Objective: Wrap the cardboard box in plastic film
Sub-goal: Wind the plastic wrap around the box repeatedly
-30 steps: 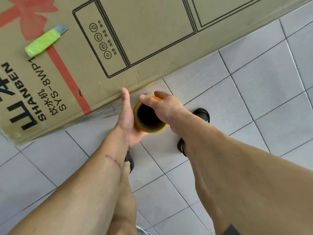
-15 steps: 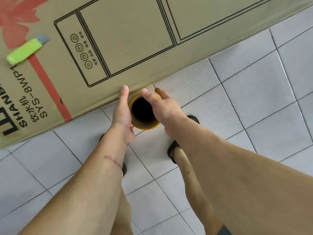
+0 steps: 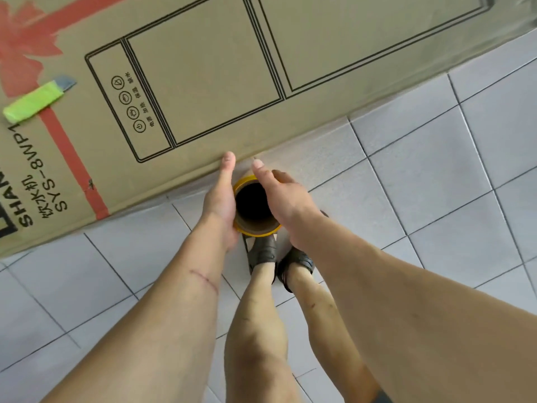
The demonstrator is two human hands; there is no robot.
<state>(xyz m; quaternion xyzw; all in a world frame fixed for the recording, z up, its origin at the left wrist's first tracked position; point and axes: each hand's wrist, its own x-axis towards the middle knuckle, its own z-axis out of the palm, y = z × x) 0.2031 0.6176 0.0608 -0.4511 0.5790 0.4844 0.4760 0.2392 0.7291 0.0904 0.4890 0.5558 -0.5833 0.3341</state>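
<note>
The person stands at the long side of the box (image 3: pixel 203 68), which lies flat on the floor (image 3: pixel 436 184), and holds the roll (image 3: pixel 255 207) upright just in front of the box's near edge, its open core facing the camera. The left hand (image 3: pixel 220 199) cups the roll's left side, palm against it and thumb stretched toward the box edge; the right hand (image 3: pixel 286 199) lies over the roll's right side, thumb pointing at the box, while the fingers go round the far side out of sight, so how tightly they curl cannot be told. The film itself is hard to make out; a faint sheen along the box's near side may be a layer already laid, but that is uncertain. The step in hand looks like carrying the roll along the box's side to pay out film. The next move probably calls for keeping the roll upright and near the box wall, letting it turn between the palms, and pulling the film taut before rounding the corner. A green cutter (image 3: pixel 35 104) rests on top of the box, well to the left of the roll, ready for the final cut. The floor around the box is pale grey tile with dark grout lines; the person's sandalled feet (image 3: pixel 279 257) stand just behind the roll.
</note>
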